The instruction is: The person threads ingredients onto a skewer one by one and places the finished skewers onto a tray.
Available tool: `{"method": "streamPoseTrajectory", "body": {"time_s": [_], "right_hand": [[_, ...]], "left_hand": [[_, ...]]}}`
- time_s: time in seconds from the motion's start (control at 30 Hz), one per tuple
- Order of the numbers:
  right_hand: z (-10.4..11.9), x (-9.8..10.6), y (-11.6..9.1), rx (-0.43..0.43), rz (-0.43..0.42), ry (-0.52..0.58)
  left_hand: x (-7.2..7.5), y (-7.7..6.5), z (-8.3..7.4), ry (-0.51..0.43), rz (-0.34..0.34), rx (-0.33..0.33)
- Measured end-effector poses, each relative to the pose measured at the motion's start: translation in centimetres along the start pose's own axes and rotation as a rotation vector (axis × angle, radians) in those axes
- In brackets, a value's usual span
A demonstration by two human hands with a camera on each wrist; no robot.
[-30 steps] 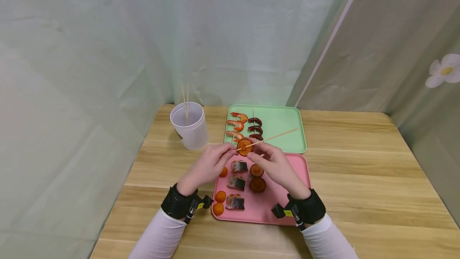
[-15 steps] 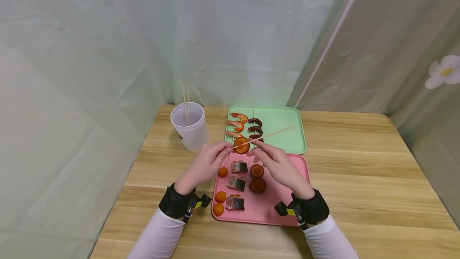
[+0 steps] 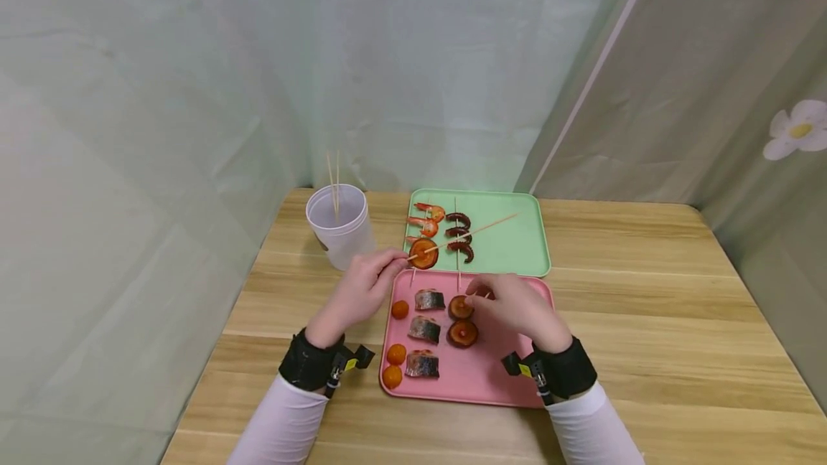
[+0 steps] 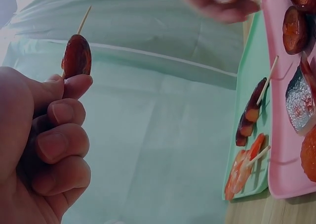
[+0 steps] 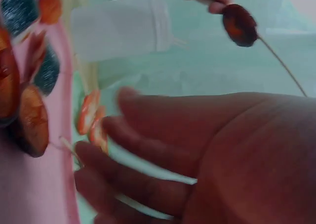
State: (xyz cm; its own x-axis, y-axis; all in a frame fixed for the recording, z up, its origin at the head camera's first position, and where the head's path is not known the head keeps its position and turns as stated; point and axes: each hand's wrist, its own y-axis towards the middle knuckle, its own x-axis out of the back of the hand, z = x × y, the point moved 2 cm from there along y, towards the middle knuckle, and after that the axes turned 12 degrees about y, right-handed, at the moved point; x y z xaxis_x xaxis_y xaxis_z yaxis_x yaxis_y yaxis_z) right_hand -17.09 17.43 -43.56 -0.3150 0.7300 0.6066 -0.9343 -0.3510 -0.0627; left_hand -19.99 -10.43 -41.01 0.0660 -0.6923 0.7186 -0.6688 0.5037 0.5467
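My left hand (image 3: 365, 284) pinches a bamboo skewer (image 3: 478, 229) close to one end. A brown mushroom cap (image 3: 423, 253) is threaded on that skewer, next to my fingertips; the long free end slants up to the right over the green tray. My right hand (image 3: 517, 307) is over the pink tray (image 3: 491, 379), beside two more mushroom caps (image 3: 462, 334). In the right wrist view its fingers (image 5: 148, 145) are loosely bent, with nothing between them, and blurred. Three fish pieces (image 3: 424, 329) and three orange balls (image 3: 397, 354) lie on the pink tray.
Behind the pink tray lies a green tray (image 3: 510, 235) with a shrimp skewer (image 3: 426, 227) and a skewer of dark curled tentacles (image 3: 459, 228). A white bucket (image 3: 349, 235) holding thin skewers stands at the back left. Curtains hang behind the wooden table (image 3: 646, 307).
My left hand has drawn the skewered mushroom cap slightly left and up. My right hand has left the skewer and moved down and right toward the mushroom caps on the pink tray.
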Motion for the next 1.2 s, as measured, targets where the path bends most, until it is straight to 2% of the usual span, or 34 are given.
{"method": "streamPoseTrajectory", "body": {"time_s": [0.13,0.33,0.67,0.97,1.2], "right_hand": [[-0.7,-0.9,0.2,-0.097,0.057,-0.048],[-0.8,-2.1,0.2,-0.158,0.078,-0.11],[-0.5,-3.1,0.1,-0.195,0.114,-0.102],[-0.3,-3.4,0.1,-0.191,0.141,-0.113],[-0.7,-3.2,-0.1,-0.196,0.208,-0.075]], "left_hand": [[0.1,0.1,0.0,0.009,0.003,0.002],[0.3,0.2,-0.1,0.026,0.005,-0.009],[0.4,0.2,0.0,0.035,-0.016,-0.02],[0.6,0.2,0.1,0.035,-0.016,-0.01],[0.8,0.0,0.2,0.056,-0.015,-0.003]]}}
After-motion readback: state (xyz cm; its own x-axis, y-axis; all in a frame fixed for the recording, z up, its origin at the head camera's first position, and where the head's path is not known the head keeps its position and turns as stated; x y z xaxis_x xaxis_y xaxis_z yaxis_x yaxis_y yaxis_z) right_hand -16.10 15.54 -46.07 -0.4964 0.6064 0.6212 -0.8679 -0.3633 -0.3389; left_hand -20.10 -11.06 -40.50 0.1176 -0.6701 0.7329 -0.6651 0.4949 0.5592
